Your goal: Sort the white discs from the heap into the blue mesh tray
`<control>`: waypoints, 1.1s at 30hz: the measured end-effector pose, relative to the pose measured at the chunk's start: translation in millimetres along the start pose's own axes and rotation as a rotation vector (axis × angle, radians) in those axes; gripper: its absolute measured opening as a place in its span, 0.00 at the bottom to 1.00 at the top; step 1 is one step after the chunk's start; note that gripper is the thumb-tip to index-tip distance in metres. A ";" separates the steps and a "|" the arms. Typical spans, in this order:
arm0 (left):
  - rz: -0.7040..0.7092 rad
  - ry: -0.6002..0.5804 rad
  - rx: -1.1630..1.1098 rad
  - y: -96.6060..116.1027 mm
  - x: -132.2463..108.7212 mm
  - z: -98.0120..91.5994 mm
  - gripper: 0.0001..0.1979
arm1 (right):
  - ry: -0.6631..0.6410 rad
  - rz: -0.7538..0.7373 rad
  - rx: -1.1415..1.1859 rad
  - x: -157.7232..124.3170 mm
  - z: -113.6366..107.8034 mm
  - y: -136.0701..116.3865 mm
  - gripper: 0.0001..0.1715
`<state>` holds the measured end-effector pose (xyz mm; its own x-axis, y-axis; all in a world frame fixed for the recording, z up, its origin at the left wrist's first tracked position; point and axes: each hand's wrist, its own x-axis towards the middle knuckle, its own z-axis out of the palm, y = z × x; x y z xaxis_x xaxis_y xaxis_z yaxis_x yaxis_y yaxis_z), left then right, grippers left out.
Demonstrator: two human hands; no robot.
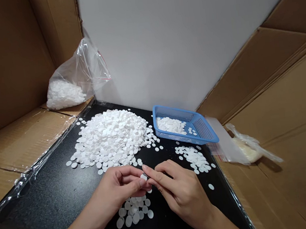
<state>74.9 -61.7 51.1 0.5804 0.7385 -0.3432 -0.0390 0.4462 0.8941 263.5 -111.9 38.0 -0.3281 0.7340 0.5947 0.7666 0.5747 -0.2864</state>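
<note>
My left hand (122, 184) pinches a small white disc (143, 177) between thumb and fingers, above the black table. My right hand (178, 188) meets it there, index finger and thumb closed at the disc's edge. A small dark spot shows between the fingertips, and I cannot tell what it is. Below the hands lies a loose group of white discs (134, 210). Just beyond them rises a large heap of white discs (113, 134). To the right of my right hand is a smaller pile of discs (195, 158).
A blue perforated basket (204, 132) holding some discs stands at the back right. A clear bag of white pieces (67, 92) rests on cardboard (23, 135) at the left. Another plastic bag with pale contents (246, 149) lies at the right. A grey wall (161, 46) closes the back.
</note>
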 end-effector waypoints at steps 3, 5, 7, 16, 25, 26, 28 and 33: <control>0.001 0.007 0.010 0.8 0.3 -0.7 0.19 | -0.006 -0.007 -0.011 0.6 -0.3 -0.2 0.20; -0.001 0.008 0.022 1.1 0.7 -1.3 0.19 | -0.009 -0.012 -0.020 1.2 -0.9 -0.9 0.19; -0.004 0.006 0.027 1.0 0.8 -1.9 0.19 | -0.005 -0.011 -0.024 1.5 -1.3 -1.6 0.19; 0.054 -0.007 0.083 -7.8 0.6 -10.5 0.18 | -0.141 0.443 -0.302 -5.5 9.3 39.6 0.17; 0.171 0.203 0.419 -14.4 -12.0 -44.4 0.17 | -0.380 0.717 -0.442 -5.4 20.3 73.6 0.13; 0.190 0.212 0.483 -16.2 -14.2 -46.4 0.17 | -0.376 0.710 -0.446 -5.9 21.1 73.3 0.13; 0.224 0.204 0.606 -21.0 -18.2 -47.8 0.18 | -0.355 0.683 -0.455 -7.2 22.2 72.9 0.12; 0.252 0.159 0.841 -34.3 -20.4 -41.0 0.17 | -0.238 0.491 -0.296 -2.2 29.1 66.3 0.11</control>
<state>31.0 -71.3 15.7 0.5130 0.8539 -0.0880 0.4962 -0.2113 0.8421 299.0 -64.9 -4.1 0.0138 0.9676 0.2522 0.9686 0.0496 -0.2434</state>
